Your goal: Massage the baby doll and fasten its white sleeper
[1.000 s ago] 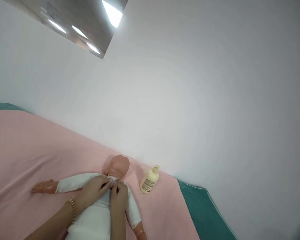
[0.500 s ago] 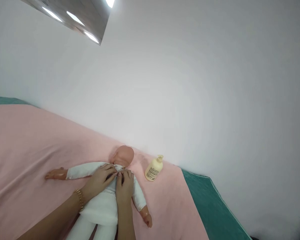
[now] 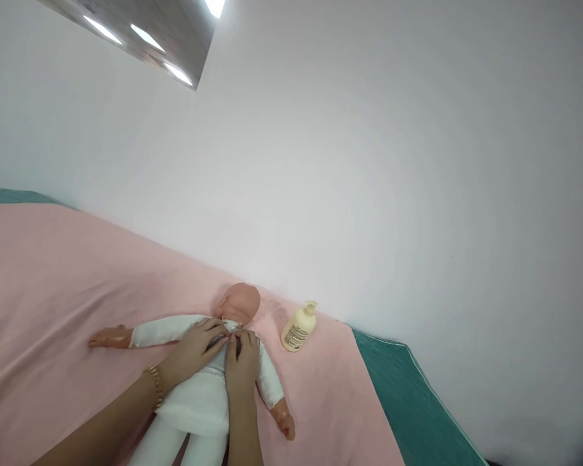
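A baby doll (image 3: 206,387) with a white cloth body lies on a pink sheet, its smooth bald head (image 3: 243,303) at the top and its arms spread. No facial features show from here. My left hand (image 3: 197,348) rests on the left of its upper torso, fingers laid over the shoulder and thumb angled inward. On the other side my right hand (image 3: 243,359) lies against the torso with fingers bent over it. Both thumbs come close together just below the doll's neck. Right of the head stands a pale yellow pump bottle (image 3: 298,328), touched by neither hand.
The pink sheet (image 3: 330,395) covers a green surface (image 3: 398,382) that shows at the right and far left. A white wall (image 3: 344,162) rises directly behind the doll and bottle. High on the left hangs a mirror-like panel (image 3: 175,39) reflecting lights.
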Demonstrator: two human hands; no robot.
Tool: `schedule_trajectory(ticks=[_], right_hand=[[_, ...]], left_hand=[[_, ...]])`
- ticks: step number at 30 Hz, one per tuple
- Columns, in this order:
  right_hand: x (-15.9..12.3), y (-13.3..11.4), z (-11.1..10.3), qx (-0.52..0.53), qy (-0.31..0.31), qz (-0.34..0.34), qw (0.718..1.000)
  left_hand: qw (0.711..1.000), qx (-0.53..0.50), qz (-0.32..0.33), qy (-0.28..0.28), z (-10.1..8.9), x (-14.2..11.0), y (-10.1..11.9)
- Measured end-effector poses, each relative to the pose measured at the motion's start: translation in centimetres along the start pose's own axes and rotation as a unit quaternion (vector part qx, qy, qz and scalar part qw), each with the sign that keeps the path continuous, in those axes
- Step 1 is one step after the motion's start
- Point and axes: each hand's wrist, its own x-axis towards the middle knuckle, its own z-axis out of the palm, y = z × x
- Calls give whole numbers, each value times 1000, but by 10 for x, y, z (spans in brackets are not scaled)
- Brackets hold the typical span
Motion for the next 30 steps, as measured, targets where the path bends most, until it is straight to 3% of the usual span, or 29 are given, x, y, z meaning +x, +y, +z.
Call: schedule_trajectory(ticks=[9, 23, 30], right_hand=[[2, -1, 1, -17, -25, 1, 1000], [0, 0, 0, -9, 4, -8, 1000], [2, -8, -4, -20, -20, 16, 999]], left_hand=[[999, 27, -19, -1, 6, -1, -6], [998, 40, -19, 42, 8, -4, -5], [998, 55, -28, 31, 13, -4, -11]])
